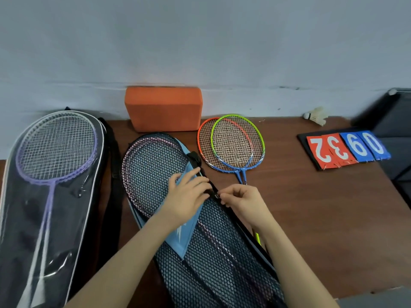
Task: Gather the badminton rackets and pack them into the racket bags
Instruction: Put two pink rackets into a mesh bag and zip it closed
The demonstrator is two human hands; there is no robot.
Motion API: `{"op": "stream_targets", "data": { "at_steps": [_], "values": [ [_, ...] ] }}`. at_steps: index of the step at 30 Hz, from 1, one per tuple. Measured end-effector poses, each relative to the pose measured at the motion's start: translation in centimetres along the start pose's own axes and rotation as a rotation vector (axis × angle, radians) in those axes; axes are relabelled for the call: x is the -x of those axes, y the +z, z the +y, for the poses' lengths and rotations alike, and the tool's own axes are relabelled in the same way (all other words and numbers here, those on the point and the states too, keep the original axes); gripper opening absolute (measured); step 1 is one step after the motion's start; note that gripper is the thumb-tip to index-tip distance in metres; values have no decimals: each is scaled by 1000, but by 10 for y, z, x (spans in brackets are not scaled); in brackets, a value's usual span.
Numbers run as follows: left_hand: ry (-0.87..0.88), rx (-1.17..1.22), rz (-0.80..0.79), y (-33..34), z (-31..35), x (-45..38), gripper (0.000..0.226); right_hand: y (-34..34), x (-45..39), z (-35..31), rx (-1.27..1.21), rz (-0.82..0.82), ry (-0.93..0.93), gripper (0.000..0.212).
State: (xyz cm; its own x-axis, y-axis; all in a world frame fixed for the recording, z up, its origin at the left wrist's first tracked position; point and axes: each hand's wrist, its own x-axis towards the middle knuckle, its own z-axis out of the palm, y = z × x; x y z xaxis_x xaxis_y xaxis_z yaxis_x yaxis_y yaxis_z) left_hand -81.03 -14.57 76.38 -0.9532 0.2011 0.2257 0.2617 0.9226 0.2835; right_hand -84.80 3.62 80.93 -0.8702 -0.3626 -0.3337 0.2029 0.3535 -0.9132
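**Two hands at the zip of the mesh bag**

Two bare hands meet on the mesh racket bag (213, 252), which lies slantwise on the brown table (311, 218), nearest the viewer. The right hand (243, 202) pinches the zip pull (216, 196) between thumb and forefinger at the bag's right edge. The left hand (189, 196) lies flat on the bag's light-blue panel, fingers straight and pressing down just beside the zip. Through the black mesh a pink-framed racket (151, 174) shows, its head toward the wall.

Left of it lies a clear-fronted racket bag (40, 218), holding a purple racket (55, 147) with a white-framed one close behind it.

Farther back, right of the mesh bag, two rackets rest loose on the table: a green-framed racket (261, 138) overlapping an orange-framed racket (201, 132), their blue handles side by side.

Beyond them to the right lie score cards (347, 148) in red and blue, and a white shuttlecock (315, 116). An orange foam block (163, 108) stands against the wall.
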Motion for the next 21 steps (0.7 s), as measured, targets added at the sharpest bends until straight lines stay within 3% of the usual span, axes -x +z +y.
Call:
{"op": "stream_targets", "data": {
  "at_steps": [6,12,15,21],
  "values": [
    [-96,187,64,-3,-6,-3,34,-8,15,8,-107,35,129,15],
    [-225,165,187,-6,-25,-5,27,-28,29,29,-236,5,318,9],
    [-261,177,191,-1,-28,-6,15,-24,28,33,-173,-33,322,15],
    [-323,156,158,5,-22,-3,11,-21,25,30,-64,-55,292,5]
  ]
}}
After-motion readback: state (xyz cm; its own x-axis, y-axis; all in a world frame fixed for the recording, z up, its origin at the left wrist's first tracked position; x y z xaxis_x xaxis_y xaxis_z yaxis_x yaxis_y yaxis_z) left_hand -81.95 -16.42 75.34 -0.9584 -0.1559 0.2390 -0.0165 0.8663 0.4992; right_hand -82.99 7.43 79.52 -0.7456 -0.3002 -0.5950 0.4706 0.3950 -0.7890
